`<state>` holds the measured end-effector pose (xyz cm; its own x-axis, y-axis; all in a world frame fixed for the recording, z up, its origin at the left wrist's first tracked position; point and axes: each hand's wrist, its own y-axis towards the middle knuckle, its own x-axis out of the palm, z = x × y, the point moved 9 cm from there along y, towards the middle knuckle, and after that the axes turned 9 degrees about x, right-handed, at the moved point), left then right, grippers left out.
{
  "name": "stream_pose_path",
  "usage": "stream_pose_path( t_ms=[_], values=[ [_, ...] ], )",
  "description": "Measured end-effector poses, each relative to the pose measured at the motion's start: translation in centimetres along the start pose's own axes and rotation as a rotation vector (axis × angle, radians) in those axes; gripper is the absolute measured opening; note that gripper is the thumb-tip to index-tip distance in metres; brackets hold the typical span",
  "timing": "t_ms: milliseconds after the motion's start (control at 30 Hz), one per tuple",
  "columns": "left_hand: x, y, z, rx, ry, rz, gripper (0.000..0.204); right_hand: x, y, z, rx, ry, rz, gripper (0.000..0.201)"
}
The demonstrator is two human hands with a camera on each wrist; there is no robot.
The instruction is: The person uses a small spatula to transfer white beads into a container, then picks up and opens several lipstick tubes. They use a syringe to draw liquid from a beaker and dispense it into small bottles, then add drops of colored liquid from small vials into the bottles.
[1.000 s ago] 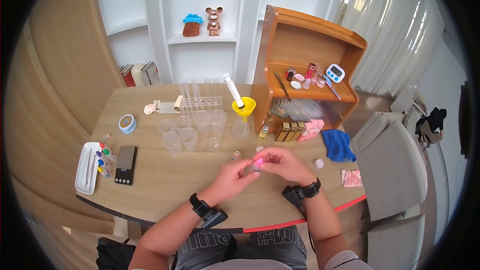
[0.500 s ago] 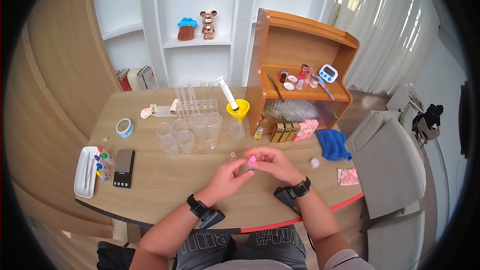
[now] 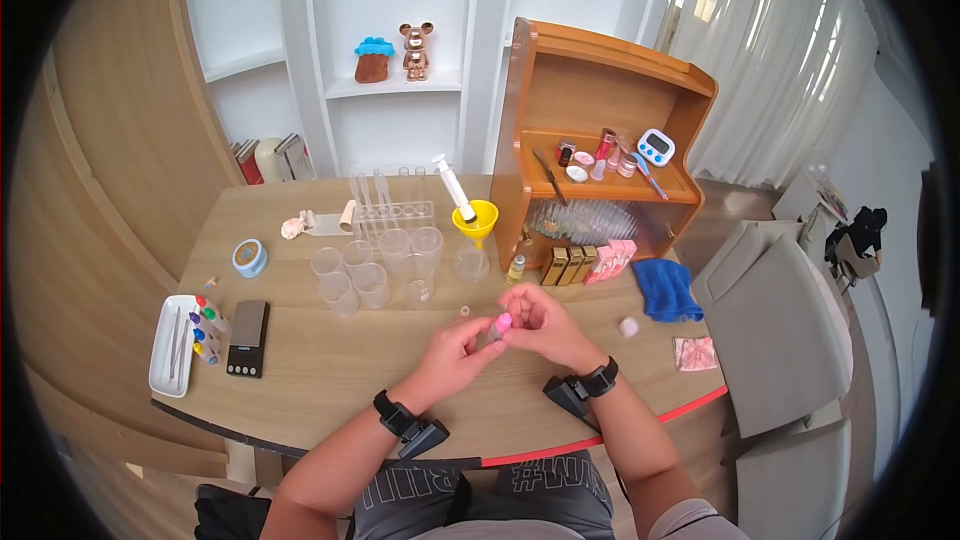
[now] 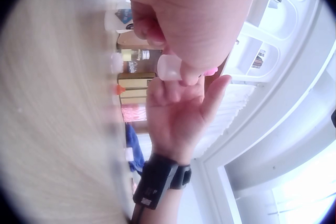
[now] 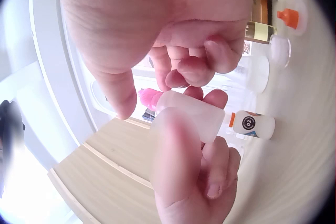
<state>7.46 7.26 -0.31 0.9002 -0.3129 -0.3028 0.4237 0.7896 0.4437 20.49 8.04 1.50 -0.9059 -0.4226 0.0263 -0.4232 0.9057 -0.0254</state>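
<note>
A small translucent bottle (image 3: 495,334) with a pink cap (image 3: 503,321) is in the left hand (image 3: 452,357) above the table's near middle. In the right wrist view, the left hand (image 5: 197,184) grips the bottle body (image 5: 202,113) between thumb and fingers, the bottle lying tilted. The right hand (image 3: 553,334) is close beside the cap. Its thumb stands apart from the pink cap (image 5: 149,98) and its other fingers are loosely bent. In the left wrist view the right hand (image 4: 176,116) shows its palm, thumb extended, behind the bottle (image 4: 169,68).
Clear cups (image 3: 371,285), a test tube rack (image 3: 405,211) and a yellow funnel (image 3: 476,220) holding a syringe stand behind. Left are a black scale (image 3: 248,338) and white tray (image 3: 159,370); right, gold boxes (image 3: 567,266), a wooden cabinet (image 3: 515,120) and blue cloth (image 3: 667,290).
The right fingers, earlier on the pink cap, have loosened and spread from it. The left hand keeps its hold on the bottle. The head view shifted slightly.
</note>
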Motion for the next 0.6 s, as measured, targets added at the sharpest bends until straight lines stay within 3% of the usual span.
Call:
stream_pose_path(
  t_ms=[67, 167, 267, 400, 600],
  values=[
    [0.0, -0.1, -0.1, -0.011, -0.018, 0.005, 0.034, 0.1, -0.2, -0.7, 0.049, 0.0, 0.027, 0.029],
    [0.0, -0.1, 0.0, 0.003, 0.022, -0.008, 0.034, -0.3, 0.0, 0.1, -0.014, -0.025, 0.021, 0.03],
    [0.3, -0.2, -0.4, -0.051, -0.043, -0.012, 0.031, 0.0, -0.3, -1.4, -0.034, 0.043, 0.055, 0.022],
    [0.2, -0.1, -0.3, -0.005, -0.005, -0.018, 0.029, -0.1, -0.1, -0.3, 0.048, -0.002, 0.047, 0.011],
    [-0.1, -0.2, 0.2, -0.001, 0.087, 0.044, 0.025, -0.2, -0.4, 0.1, -0.015, -0.229, 0.214, 0.02]
  ],
)
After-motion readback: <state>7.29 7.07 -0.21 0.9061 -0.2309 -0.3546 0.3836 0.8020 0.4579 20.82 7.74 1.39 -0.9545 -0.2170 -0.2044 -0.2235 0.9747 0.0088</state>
